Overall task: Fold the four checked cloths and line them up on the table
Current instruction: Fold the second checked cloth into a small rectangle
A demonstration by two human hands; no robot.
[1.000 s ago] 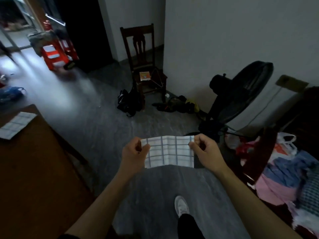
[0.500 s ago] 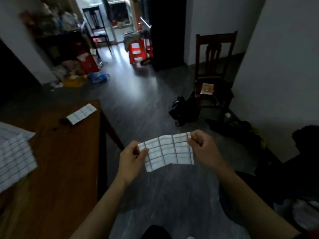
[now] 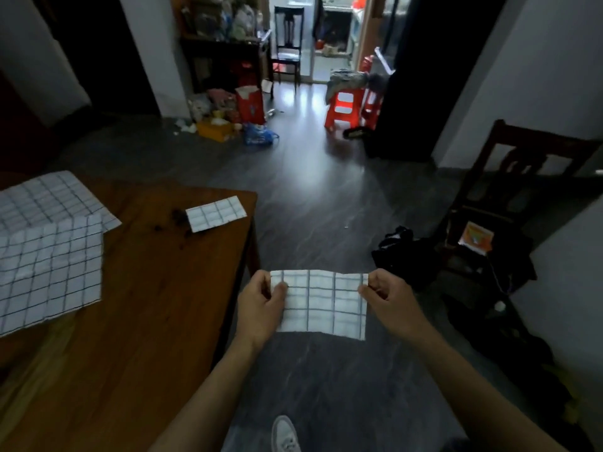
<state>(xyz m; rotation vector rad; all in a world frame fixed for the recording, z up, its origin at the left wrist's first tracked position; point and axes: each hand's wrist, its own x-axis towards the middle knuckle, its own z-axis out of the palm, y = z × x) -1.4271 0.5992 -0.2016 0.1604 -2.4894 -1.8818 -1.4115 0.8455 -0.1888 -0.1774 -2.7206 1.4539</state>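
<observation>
A folded white cloth with dark checks (image 3: 323, 303) hangs in the air over the floor, just right of the table's near corner. My left hand (image 3: 259, 305) pinches its upper left corner and my right hand (image 3: 388, 300) pinches its upper right corner. On the brown wooden table (image 3: 153, 305) a small folded checked cloth (image 3: 216, 213) lies near the far right edge. Two unfolded checked cloths lie at the table's left: one (image 3: 49, 272) overlaps the other (image 3: 49, 197) behind it.
A dark wooden chair (image 3: 509, 203) with black bags (image 3: 404, 252) beside it stands at the right wall. Red plastic stools (image 3: 346, 107) and floor clutter (image 3: 228, 122) sit farther back. My shoe (image 3: 285, 435) shows on the grey floor below.
My view has swung left toward the table, bringing both unfolded cloths into sight. The folded cloth stays held between both hands and now hangs level beside the table's corner.
</observation>
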